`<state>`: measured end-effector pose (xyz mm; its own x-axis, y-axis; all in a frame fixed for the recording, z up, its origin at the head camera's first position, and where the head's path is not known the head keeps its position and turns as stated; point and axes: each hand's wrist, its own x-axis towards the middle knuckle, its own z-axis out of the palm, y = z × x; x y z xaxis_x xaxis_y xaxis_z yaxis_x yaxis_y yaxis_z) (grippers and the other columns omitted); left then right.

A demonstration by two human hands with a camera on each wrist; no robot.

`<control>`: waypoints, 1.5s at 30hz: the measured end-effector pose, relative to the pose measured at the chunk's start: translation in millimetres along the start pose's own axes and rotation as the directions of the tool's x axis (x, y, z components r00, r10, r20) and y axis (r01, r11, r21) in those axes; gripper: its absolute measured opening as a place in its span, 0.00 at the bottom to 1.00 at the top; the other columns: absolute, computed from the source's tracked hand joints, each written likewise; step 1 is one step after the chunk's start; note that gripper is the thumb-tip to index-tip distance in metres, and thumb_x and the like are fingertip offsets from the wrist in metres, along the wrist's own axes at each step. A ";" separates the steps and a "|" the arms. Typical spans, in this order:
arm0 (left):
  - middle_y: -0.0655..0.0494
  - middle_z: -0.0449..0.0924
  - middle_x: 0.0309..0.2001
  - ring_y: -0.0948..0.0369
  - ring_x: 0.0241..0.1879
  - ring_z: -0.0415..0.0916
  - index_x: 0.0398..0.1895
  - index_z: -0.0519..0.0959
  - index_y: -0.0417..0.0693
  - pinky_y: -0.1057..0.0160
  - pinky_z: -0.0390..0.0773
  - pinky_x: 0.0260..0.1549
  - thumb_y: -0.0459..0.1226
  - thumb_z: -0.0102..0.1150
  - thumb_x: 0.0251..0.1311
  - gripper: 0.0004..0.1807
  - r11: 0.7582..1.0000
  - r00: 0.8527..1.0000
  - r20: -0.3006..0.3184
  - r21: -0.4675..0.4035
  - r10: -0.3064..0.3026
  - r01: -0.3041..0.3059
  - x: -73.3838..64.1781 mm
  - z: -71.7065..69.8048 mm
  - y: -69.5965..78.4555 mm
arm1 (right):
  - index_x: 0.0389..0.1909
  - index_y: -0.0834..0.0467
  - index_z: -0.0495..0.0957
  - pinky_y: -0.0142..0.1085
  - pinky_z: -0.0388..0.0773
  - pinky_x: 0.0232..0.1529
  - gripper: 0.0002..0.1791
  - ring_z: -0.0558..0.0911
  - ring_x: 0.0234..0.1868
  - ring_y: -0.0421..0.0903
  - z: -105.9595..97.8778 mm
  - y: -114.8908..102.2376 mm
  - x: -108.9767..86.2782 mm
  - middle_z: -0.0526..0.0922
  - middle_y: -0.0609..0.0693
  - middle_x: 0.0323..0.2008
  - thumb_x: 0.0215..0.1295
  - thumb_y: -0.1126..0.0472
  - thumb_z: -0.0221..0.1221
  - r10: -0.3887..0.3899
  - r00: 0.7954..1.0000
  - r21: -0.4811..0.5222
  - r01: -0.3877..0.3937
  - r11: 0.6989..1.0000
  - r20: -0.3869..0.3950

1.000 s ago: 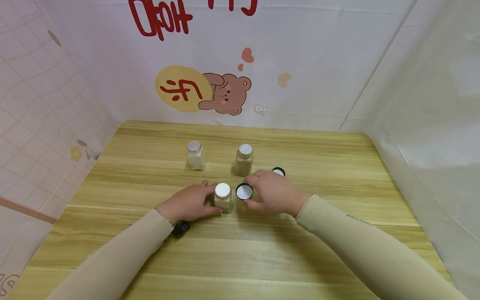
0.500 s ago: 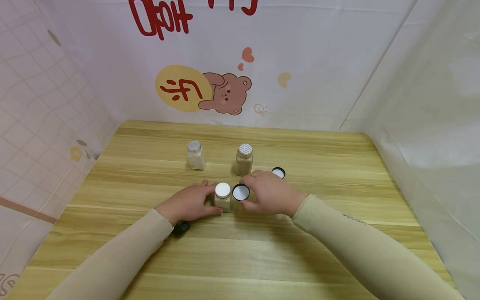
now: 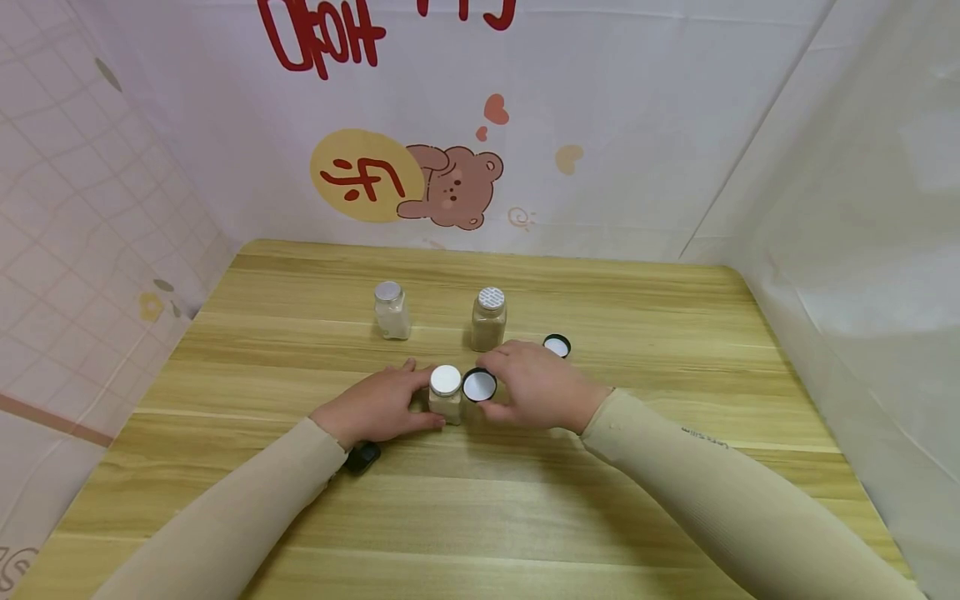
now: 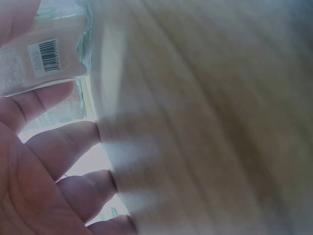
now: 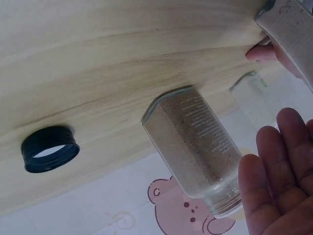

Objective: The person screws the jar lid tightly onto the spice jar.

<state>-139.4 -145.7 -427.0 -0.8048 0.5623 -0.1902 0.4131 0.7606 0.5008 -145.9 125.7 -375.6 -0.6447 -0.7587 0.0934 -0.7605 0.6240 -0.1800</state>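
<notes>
A small square spice jar (image 3: 447, 408) with a white-topped mouth stands upright on the table. My left hand (image 3: 378, 406) grips it from the left, thumb and index finger on its sides. The left wrist view shows its barcode label (image 4: 49, 56) between them, with the other fingers spread below. Beside the jar's mouth, my right hand (image 3: 543, 385) pinches a round black lid (image 3: 479, 385), white inner face toward the head camera. That held lid is outside the right wrist view, where several fingers (image 5: 279, 166) extend past the jars.
Behind the hands stand a jar of brown powder (image 3: 488, 325) and a jar of white contents (image 3: 393, 315), both without black lids. Another black lid (image 5: 49, 149) lies right of the brown jar. A dark object (image 3: 362, 457) shows beneath the left wrist. White printed sheets enclose the table (image 3: 480, 533).
My right hand has moved slightly left with the black lid, bringing it close beside the jar. The left hand and its jar have stayed still.
</notes>
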 end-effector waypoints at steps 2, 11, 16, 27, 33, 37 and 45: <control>0.47 0.75 0.73 0.31 0.77 0.59 0.80 0.67 0.58 0.30 0.62 0.74 0.59 0.68 0.66 0.42 1.000 1.000 -0.001 0.000 0.001 -0.001 -0.3 0.0 0.1 | 0.47 0.57 0.80 0.41 0.82 0.49 0.20 0.83 0.43 0.46 0.3 0.2 0.0 0.86 0.45 0.39 0.63 0.48 0.69 -0.002 1.000 0.000 0.002 1.000 -0.003; 0.46 0.75 0.73 0.31 0.77 0.59 0.80 0.67 0.58 0.31 0.62 0.74 0.59 0.68 0.66 0.42 1.000 1.000 -0.001 0.006 0.000 0.000 0.0 -0.4 0.4 | 0.48 0.58 0.81 0.42 0.82 0.49 0.21 0.84 0.44 0.46 -0.9 -0.3 0.1 0.87 0.46 0.40 0.62 0.48 0.69 -0.019 1.000 -0.023 0.019 1.000 -0.019; 0.47 0.75 0.73 0.31 0.77 0.60 0.80 0.67 0.59 0.30 0.62 0.73 0.59 0.68 0.66 0.42 1.000 1.000 -0.001 0.013 -0.002 0.002 0.4 -0.1 -0.1 | 0.50 0.59 0.82 0.42 0.83 0.51 0.22 0.85 0.45 0.47 -1.7 -0.3 0.0 0.87 0.47 0.42 0.63 0.47 0.69 -0.011 1.000 -0.033 0.011 0.999 -0.016; 0.47 0.73 0.74 0.32 0.77 0.59 0.80 0.67 0.56 0.31 0.61 0.74 0.60 0.68 0.66 0.44 1.000 1.000 0.006 0.019 -0.007 0.007 1.5 0.6 0.3 | 0.52 0.59 0.82 0.43 0.83 0.53 0.23 0.85 0.47 0.47 -1.4 0.9 -0.8 0.88 0.47 0.44 0.64 0.47 0.69 -0.017 1.000 -0.030 0.017 0.999 -0.021; 0.45 0.74 0.73 0.32 0.77 0.59 0.80 0.67 0.55 0.31 0.62 0.74 0.60 0.67 0.66 0.44 1.000 1.000 0.010 0.025 -0.008 0.008 1.3 -0.2 1.5 | 0.52 0.59 0.82 0.42 0.83 0.53 0.22 0.85 0.47 0.47 -1.3 0.9 -0.9 0.88 0.47 0.44 0.65 0.48 0.69 -0.017 0.999 -0.017 0.017 1.000 -0.030; 0.44 0.74 0.74 0.31 0.77 0.59 0.80 0.66 0.55 0.31 0.62 0.74 0.59 0.67 0.66 0.44 1.000 1.000 0.014 0.024 -0.011 0.010 1.0 -1.1 2.4 | 0.52 0.59 0.82 0.42 0.83 0.53 0.22 0.85 0.47 0.47 -1.9 0.4 -0.5 0.88 0.47 0.44 0.65 0.48 0.68 -0.012 0.999 -0.010 0.012 1.000 -0.030; 0.46 0.73 0.74 0.31 0.77 0.59 0.80 0.67 0.56 0.31 0.62 0.74 0.59 0.67 0.66 0.43 1.000 1.000 0.017 0.020 -0.013 0.013 1.4 -1.0 1.9 | 0.52 0.60 0.81 0.42 0.83 0.56 0.22 0.86 0.49 0.47 -4.5 -1.0 0.3 0.88 0.47 0.45 0.65 0.49 0.69 -0.006 0.999 0.005 0.006 1.000 -0.033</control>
<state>-140.1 -143.7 -425.5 -0.8026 0.5579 -0.2111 0.4113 0.7739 0.4817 -145.7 125.7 -371.0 -0.6426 -0.7557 0.1267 -0.7638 0.6186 -0.1844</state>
